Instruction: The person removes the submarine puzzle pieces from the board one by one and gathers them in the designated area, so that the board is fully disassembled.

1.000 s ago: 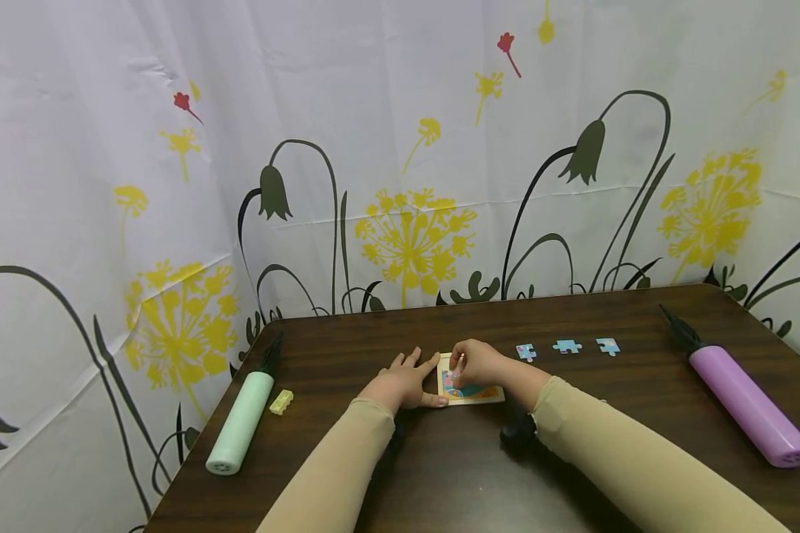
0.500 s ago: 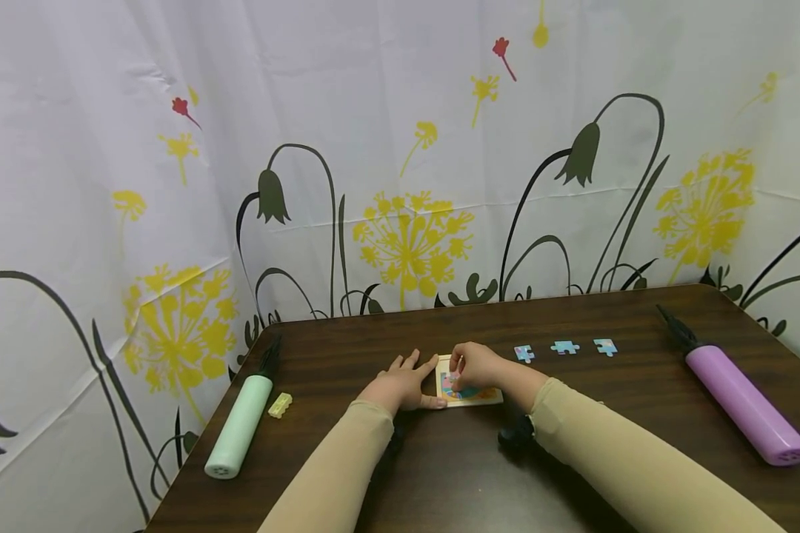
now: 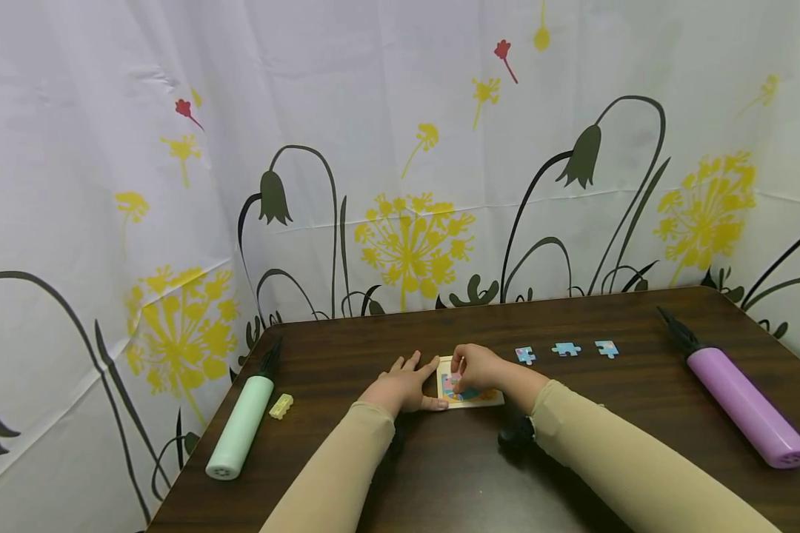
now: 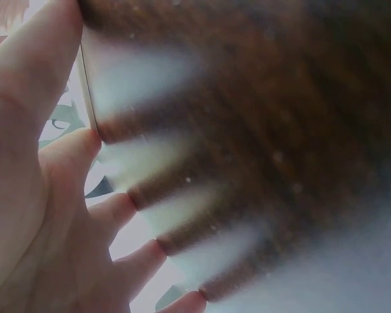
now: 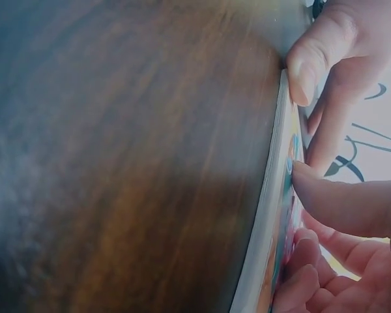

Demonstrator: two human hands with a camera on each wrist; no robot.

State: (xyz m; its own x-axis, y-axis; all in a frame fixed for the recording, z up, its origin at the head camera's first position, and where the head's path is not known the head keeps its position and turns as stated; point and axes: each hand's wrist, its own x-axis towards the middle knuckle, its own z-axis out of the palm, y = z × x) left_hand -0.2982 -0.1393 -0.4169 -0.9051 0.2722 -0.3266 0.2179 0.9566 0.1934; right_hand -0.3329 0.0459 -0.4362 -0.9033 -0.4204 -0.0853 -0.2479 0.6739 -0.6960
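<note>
A small jigsaw puzzle in a pale wooden frame (image 3: 481, 405) lies on the dark table between both hands. My left hand (image 3: 400, 386) rests flat at its left side with fingers spread; the thumb and index finger touch the frame edge. Over the colourful picture, my right hand (image 3: 478, 367) bends down with curled fingers and appears to pinch a puzzle piece against the board. That piece is mostly hidden by the fingers. In the right wrist view the right thumb (image 5: 345, 205) touches the puzzle surface, while the left thumb (image 5: 306, 81) sits at the frame's corner.
Three loose blue puzzle pieces (image 3: 566, 349) lie in a row right of the frame. A purple hand pump (image 3: 747, 403) lies at the far right, a mint-green pump (image 3: 242, 426) at the left beside a small yellow block (image 3: 281, 406). A flowered curtain (image 3: 400, 148) hangs behind the table.
The right fingers stay over the left part of the puzzle with barely visible movement. The left hand keeps its place, and the head view shifts slightly.
</note>
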